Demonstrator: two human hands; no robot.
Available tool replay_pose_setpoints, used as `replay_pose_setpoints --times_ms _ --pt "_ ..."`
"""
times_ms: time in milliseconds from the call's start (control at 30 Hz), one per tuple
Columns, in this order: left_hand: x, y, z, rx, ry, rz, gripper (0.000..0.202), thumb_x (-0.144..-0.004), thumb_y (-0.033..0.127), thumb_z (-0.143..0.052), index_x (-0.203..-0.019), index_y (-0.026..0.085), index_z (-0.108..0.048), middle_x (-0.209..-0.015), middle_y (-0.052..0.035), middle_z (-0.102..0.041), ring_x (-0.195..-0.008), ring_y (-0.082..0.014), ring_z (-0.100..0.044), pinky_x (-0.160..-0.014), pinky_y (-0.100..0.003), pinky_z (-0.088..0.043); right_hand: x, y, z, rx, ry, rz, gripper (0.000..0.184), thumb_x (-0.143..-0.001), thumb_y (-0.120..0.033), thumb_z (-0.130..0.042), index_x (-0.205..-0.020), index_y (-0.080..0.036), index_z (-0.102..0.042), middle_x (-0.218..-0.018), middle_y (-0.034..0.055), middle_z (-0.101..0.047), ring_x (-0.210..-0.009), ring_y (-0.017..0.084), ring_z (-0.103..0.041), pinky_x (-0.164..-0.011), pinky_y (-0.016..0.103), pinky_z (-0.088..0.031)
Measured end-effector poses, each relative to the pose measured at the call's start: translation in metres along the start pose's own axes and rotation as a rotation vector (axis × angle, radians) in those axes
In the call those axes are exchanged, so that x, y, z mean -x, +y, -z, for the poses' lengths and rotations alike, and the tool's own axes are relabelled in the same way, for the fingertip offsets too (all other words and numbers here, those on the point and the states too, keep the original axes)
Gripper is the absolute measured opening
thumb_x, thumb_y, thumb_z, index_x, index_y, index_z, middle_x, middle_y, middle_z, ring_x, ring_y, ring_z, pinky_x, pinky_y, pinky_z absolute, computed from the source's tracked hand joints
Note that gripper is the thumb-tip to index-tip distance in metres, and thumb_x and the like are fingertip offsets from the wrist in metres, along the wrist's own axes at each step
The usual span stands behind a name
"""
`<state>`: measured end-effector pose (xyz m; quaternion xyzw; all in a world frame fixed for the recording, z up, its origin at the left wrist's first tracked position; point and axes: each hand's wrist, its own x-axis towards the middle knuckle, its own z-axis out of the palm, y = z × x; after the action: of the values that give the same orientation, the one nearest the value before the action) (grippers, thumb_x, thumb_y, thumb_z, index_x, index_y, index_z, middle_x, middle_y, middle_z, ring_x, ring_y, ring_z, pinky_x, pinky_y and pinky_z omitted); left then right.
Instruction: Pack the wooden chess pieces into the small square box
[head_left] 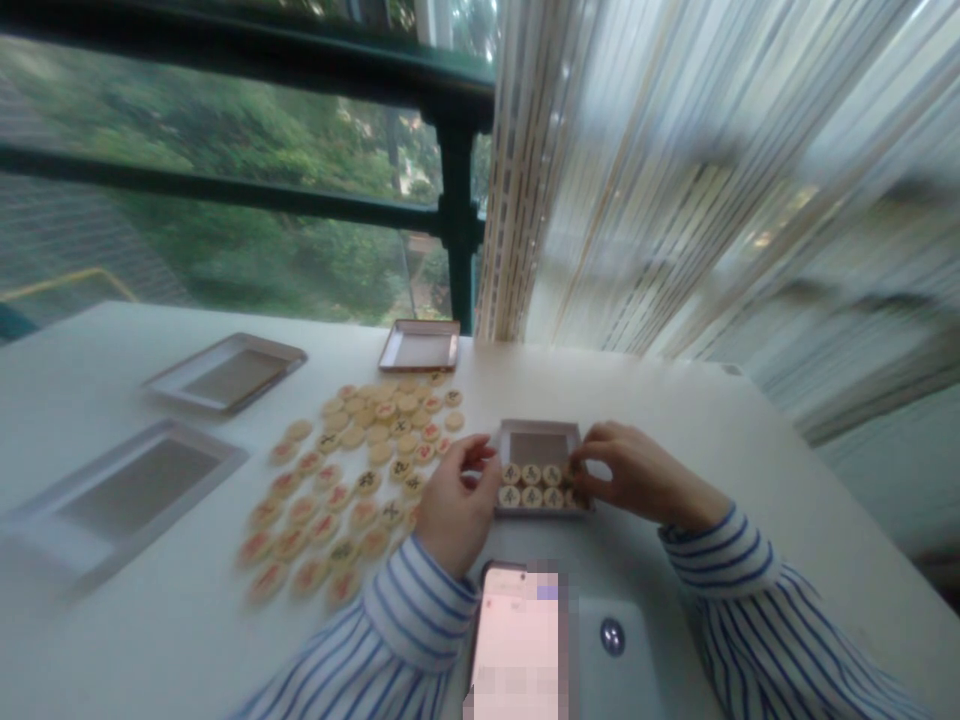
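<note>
A small shallow box lies in front of me, its near half holding two rows of round wooden Chinese chess pieces with black characters. My right hand is over the box's right edge, thumb and fingertips pinched around a piece at the row's end, which they mostly hide. At the box's left edge is my left hand, fingers loosely curled and apart from the thumb, with nothing seen in them. Many loose Chinese chess pieces, some with red characters, some black, some blank side up, spread to the left.
An empty tray-like lid stands at the back, with two more shallow trays, one farther off and a larger one nearer, at left. A phone lies close to me beside a pale object with a shiny oval button. A bead curtain hangs behind.
</note>
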<state>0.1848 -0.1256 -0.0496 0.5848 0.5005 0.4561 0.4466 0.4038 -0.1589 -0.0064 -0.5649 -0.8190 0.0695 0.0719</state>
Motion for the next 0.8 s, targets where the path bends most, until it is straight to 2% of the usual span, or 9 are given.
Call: replay_pose_setpoints --times_ms 800 --pt "0.0010 0.0010 -0.0002 -0.017 -0.017 0.013 0.033 -0.071 0.032 -0.058 -0.099 0.013 -0.058 -0.090 -0.0084 -0.064 -0.079 -0.0182 -0.060 -0.067 -0.030 -0.047 -0.0019 -0.0015 -0.0016 0.061 -0.045 -0.048 0.023 -0.084 -0.038 -0.051 -0.094 -0.025 -0.068 -0.084 0.0067 -0.059 -0.080 0.017 -0.051 -0.073 0.029 -0.035"
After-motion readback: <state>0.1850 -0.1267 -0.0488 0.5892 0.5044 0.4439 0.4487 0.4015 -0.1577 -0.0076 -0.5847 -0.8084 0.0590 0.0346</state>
